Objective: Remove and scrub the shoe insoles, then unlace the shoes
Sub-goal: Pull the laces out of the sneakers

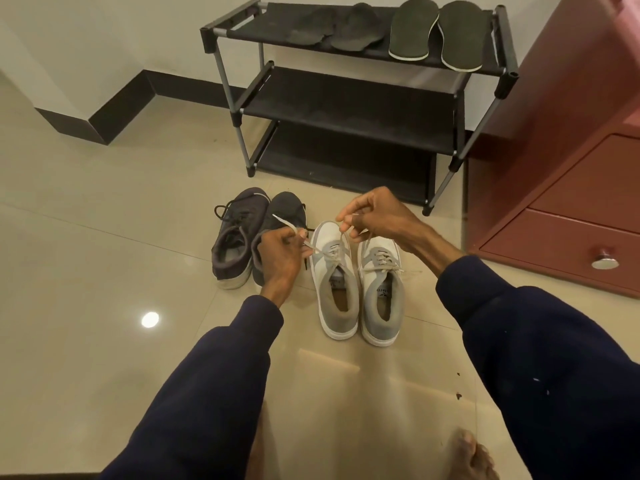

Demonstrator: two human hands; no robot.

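Left hand point(280, 254), right hand point(377, 216) pinch one lace point(284, 221); four shoes point(337, 292), four insoles point(412, 29)

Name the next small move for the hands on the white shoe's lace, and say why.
Probably pull both strands outward and draw them free of the top eyelets. The left hand and the right hand each pinch a strand of the lace, which is threaded across the grey-and-white shoe. Four insoles already lie on the rack, so unlacing seems to be what is left.

Head-worn view, forward and downward.
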